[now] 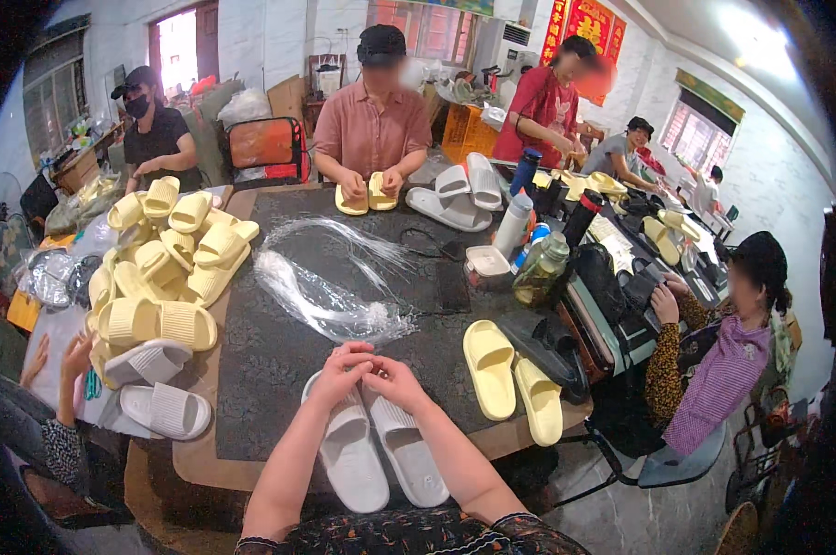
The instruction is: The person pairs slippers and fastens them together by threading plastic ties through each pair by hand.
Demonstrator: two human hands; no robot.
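Observation:
A pair of light grey slide slippers, a left slipper and a right slipper, lies side by side at the table's near edge, toes pointing away from me. Over their straps my left hand and my right hand meet with bent fingers pressed together. Whatever is between the fingertips is too small or hidden to make out. Beyond my hands lies a loose bundle of clear plastic strands, partly in a clear bag. Two pale yellow slippers rest to the right, beside black slippers.
A heap of yellow slippers fills the left side, with grey ones at its near end. Bottles, a glass jar and a lidded tub stand at right. Across the table a person handles yellow slippers; several others sit or stand around.

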